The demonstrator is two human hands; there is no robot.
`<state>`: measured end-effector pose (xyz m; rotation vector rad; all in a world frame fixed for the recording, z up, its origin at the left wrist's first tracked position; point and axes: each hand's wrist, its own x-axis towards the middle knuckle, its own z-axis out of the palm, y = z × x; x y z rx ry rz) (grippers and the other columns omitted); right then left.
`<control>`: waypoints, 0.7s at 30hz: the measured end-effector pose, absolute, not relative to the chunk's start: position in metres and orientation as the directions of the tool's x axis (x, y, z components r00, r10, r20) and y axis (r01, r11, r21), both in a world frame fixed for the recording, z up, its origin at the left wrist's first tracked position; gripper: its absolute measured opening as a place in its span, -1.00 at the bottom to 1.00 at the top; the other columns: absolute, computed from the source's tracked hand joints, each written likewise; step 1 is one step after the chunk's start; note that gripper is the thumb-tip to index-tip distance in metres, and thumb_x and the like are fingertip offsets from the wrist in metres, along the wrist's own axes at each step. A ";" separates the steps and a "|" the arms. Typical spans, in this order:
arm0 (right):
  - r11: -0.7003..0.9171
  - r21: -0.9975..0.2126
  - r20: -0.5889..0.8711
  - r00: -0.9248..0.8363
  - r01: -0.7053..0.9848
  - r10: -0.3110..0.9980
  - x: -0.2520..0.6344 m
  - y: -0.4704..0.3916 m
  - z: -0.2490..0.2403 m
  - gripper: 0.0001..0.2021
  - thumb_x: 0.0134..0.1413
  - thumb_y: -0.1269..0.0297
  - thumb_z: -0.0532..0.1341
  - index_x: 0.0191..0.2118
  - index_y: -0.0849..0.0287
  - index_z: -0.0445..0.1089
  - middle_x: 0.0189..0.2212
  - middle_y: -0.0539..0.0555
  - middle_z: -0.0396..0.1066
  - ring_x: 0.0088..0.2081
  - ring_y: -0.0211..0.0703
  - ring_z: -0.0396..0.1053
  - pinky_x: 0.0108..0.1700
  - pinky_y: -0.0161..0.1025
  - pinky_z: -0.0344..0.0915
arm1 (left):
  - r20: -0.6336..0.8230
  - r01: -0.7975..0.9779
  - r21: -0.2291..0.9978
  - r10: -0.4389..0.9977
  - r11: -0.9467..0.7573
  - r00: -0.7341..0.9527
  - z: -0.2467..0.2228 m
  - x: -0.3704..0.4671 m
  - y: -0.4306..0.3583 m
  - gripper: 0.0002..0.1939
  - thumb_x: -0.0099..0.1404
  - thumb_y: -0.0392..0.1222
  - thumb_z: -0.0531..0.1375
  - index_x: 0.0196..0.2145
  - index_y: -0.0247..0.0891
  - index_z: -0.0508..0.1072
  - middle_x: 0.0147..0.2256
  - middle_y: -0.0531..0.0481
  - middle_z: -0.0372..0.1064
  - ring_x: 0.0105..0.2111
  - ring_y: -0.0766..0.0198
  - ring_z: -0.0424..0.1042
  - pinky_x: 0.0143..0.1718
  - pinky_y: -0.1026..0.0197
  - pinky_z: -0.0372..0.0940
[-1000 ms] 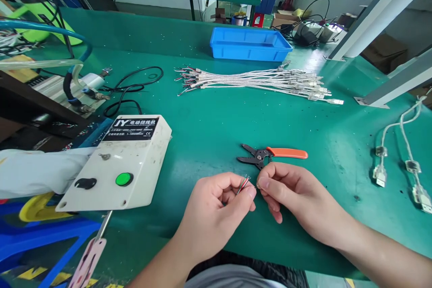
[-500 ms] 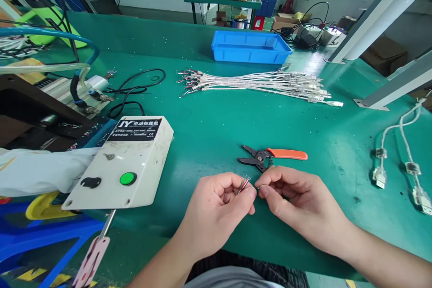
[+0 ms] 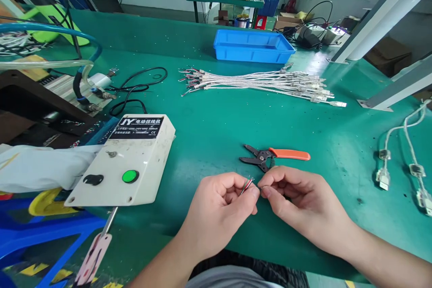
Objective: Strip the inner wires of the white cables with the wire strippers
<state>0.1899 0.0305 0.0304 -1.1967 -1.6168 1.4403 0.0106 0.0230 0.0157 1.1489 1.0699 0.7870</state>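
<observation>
Thin coloured wires (image 3: 247, 185), red, green and white with bare tips, stick up between the thumb and fingers of my left hand (image 3: 222, 211). The rest of these wires is hidden inside the hand. Close beside it, my right hand (image 3: 297, 207) pinches a small dark wire end (image 3: 260, 188) between thumb and forefinger. The two hands' fingertips nearly meet above the green table. Just behind them lie wire strippers (image 3: 266, 156) with an orange handle and open black jaws, partly covered by my right hand.
A bundle of white USB cables (image 3: 249, 82) lies across the table before a blue bin (image 3: 253, 47). Two USB cables (image 3: 407, 144) hang together at right, near metal posts (image 3: 384, 13). A white control box (image 3: 124, 162) with a green button stands at left.
The whole view has shifted slightly. Both hands keep nearly the same pose, still pinching the wires with fingertips close together.
</observation>
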 end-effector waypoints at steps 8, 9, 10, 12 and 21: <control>-0.017 -0.979 -0.093 -0.364 0.205 0.927 0.190 0.031 0.030 -0.89 0.19 0.38 0.17 -0.34 0.16 0.42 -0.48 -0.03 0.46 -0.46 -0.37 0.34 -0.38 -0.51 0.31 | -0.242 0.054 0.970 0.915 0.238 0.324 0.014 0.011 0.023 -0.68 0.33 -0.05 0.15 -0.47 -0.34 0.43 -0.58 0.03 0.33 -0.66 0.50 0.12 -0.67 0.45 0.01; -0.020 -0.979 -0.095 -0.360 0.205 0.928 0.190 0.031 0.030 -0.90 0.19 0.37 0.18 -0.35 0.16 0.42 -0.48 -0.02 0.46 -0.46 -0.36 0.35 -0.38 -0.51 0.32 | -0.243 0.059 0.970 0.916 0.237 0.320 0.014 0.011 0.022 -0.68 0.32 -0.05 0.15 -0.47 -0.34 0.43 -0.59 0.03 0.32 -0.66 0.50 0.12 -0.67 0.45 0.01; -0.024 -0.979 -0.098 -0.357 0.204 0.929 0.190 0.030 0.031 -0.90 0.18 0.37 0.18 -0.35 0.16 0.42 -0.48 -0.02 0.46 -0.45 -0.36 0.36 -0.38 -0.50 0.32 | -0.244 0.065 0.970 0.917 0.235 0.316 0.013 0.011 0.022 -0.68 0.32 -0.04 0.16 -0.47 -0.34 0.43 -0.59 0.03 0.32 -0.65 0.49 0.12 -0.67 0.44 0.01; -0.032 -0.979 -0.103 -0.354 0.202 0.930 0.189 0.031 0.031 -0.90 0.17 0.36 0.19 -0.36 0.17 0.43 -0.48 -0.01 0.46 -0.46 -0.36 0.36 -0.39 -0.50 0.32 | -0.247 0.076 0.969 0.919 0.235 0.308 0.013 0.011 0.022 -0.67 0.32 -0.03 0.16 -0.46 -0.34 0.44 -0.58 0.02 0.32 -0.65 0.48 0.12 -0.66 0.44 0.01; -0.129 -0.983 -0.169 -0.374 0.131 0.912 0.191 0.033 0.034 -0.82 0.21 0.24 0.22 -0.36 0.22 0.44 -0.49 0.01 0.43 -0.54 -0.42 0.21 -0.48 -0.50 0.22 | -0.201 0.050 0.979 0.932 0.196 0.302 0.014 0.012 0.021 -0.74 0.33 -0.09 0.16 -0.40 -0.34 0.45 -0.55 0.02 0.35 -0.61 0.47 0.16 -0.62 0.44 0.05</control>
